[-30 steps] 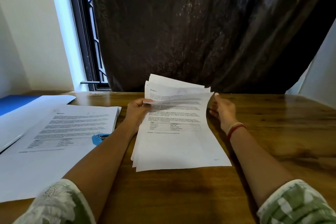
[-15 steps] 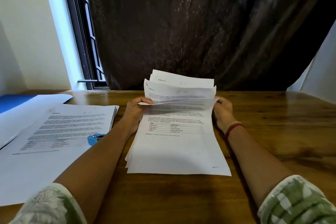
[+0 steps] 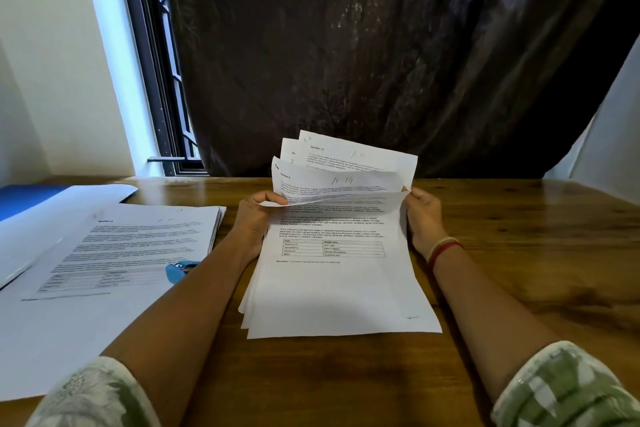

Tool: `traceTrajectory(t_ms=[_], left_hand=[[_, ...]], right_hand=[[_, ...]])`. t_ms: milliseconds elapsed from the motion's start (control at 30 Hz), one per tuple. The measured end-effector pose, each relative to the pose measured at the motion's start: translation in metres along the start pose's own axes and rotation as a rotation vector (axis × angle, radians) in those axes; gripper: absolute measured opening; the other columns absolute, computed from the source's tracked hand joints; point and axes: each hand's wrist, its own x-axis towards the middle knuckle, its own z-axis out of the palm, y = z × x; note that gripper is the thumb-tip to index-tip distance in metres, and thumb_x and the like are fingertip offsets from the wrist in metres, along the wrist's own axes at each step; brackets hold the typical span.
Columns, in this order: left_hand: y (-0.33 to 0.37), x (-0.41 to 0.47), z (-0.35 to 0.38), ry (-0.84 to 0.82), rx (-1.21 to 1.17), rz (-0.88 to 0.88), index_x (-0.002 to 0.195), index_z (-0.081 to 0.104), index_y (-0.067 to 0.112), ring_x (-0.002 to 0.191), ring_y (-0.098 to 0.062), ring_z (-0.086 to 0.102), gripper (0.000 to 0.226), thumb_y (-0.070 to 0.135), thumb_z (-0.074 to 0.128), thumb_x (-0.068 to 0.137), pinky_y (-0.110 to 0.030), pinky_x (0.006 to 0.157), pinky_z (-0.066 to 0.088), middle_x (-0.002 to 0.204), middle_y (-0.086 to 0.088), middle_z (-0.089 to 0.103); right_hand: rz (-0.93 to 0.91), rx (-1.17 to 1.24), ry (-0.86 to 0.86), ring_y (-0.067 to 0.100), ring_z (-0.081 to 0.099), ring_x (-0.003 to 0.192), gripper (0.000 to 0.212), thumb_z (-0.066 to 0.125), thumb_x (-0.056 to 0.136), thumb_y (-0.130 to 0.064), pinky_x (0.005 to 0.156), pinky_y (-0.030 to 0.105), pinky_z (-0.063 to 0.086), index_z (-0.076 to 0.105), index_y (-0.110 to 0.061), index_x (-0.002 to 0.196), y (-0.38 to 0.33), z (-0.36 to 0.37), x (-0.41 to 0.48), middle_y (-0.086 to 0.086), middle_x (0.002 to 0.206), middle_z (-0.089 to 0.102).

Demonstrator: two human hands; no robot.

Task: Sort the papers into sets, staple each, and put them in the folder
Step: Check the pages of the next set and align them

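**Q:** Though plainly unfinished, stands how far along?

**A:** Early to middle, at a guess. Largest to smallest: wooden table (image 3: 519,253), bearing all. At its left, big white sheet (image 3: 52,340). Upon that, left stack of papers (image 3: 131,239), lying flat, probably one set put aside. Cannot tell whether stapled. At the far left edge, blue slab (image 3: 20,196), perhaps the folder, with a white flap over it and nothing seen filed.

**Q:** And left to do?

**A:** Most of it, seemingly. Held sheaf (image 3: 339,288) at table centre, near end resting on the wood, far ends lifted and fanned, so sorting in progress. Left hand (image 3: 254,225), thumb and fingers pinched on the front page's bent top-left corner. Right hand (image 3: 424,218), fingers curled round the sheaf's right edge, with wrist bands (image 3: 445,248) just below. Blue stapler (image 3: 178,270), on the white sheet just beside the left forearm, partly hidden, untouched. Stapling and filing apparently all ahead.

**Q:** Any legible writing?

**A:** Some. On the rearmost fanned page, printed "Section 10", with a handwritten mark resembling "A 10". On the page in front, "Section" plus a digit, possibly 5, and a mark like "A 14". On the front page, a grid headed "Field" and "Sample Value", then a line starting "Disclaimer", with body text too small to read. On the left stack, a "Section" heading, number blurred. No brand anywhere.
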Motion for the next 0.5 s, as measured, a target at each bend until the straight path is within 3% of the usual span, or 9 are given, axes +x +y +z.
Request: traceTrajectory(t_ms=[200, 300, 400, 500], left_hand=[[0.002, -0.003, 0.005, 0.062, 0.046, 0.014, 0.075, 0.060, 0.005, 0.079, -0.028, 0.067, 0.018, -0.012, 0.060, 0.082, -0.031, 0.061, 0.056, 0.094, -0.010, 0.071], [0.003, -0.005, 0.006, 0.118, 0.051, -0.026, 0.077, 0.062, 0.004, 0.077, -0.029, 0.067, 0.018, -0.014, 0.061, 0.081, -0.032, 0.061, 0.057, 0.089, -0.011, 0.070], [0.004, -0.006, 0.003, 0.121, 0.015, -0.075, 0.097, 0.063, -0.005, 0.093, -0.041, 0.066, 0.020, -0.016, 0.057, 0.081, -0.049, 0.081, 0.056, 0.101, -0.022, 0.069], [0.006, -0.008, 0.002, 0.102, 0.026, -0.099, 0.105, 0.063, -0.001, 0.096, -0.039, 0.067, 0.028, -0.016, 0.052, 0.084, -0.049, 0.080, 0.056, 0.105, -0.019, 0.069]], right_hand=[[-0.022, -0.047, 0.006, 0.021, 0.065, 0.078, 0.015, 0.055, 0.097, -0.025, 0.058, 0.026, 0.051, 0.066, -0.017, 0.092, -0.003, 0.002, -0.002, 0.001, 0.088, 0.069], [-0.087, -0.117, 0.035, 0.017, 0.063, 0.077, 0.020, 0.051, 0.099, -0.024, 0.057, 0.019, 0.049, 0.063, -0.010, 0.093, -0.005, 0.001, -0.005, 0.000, 0.084, 0.065], [-0.126, -0.102, 0.217, 0.015, 0.063, 0.077, 0.022, 0.050, 0.100, -0.024, 0.049, 0.013, 0.045, 0.061, -0.005, 0.099, -0.016, -0.010, -0.007, -0.001, 0.081, 0.062], [-0.179, -0.181, 0.465, 0.022, 0.060, 0.095, 0.028, 0.047, 0.101, -0.026, 0.068, 0.023, 0.041, 0.062, -0.004, 0.111, -0.037, -0.029, -0.005, 0.001, 0.095, 0.059]])
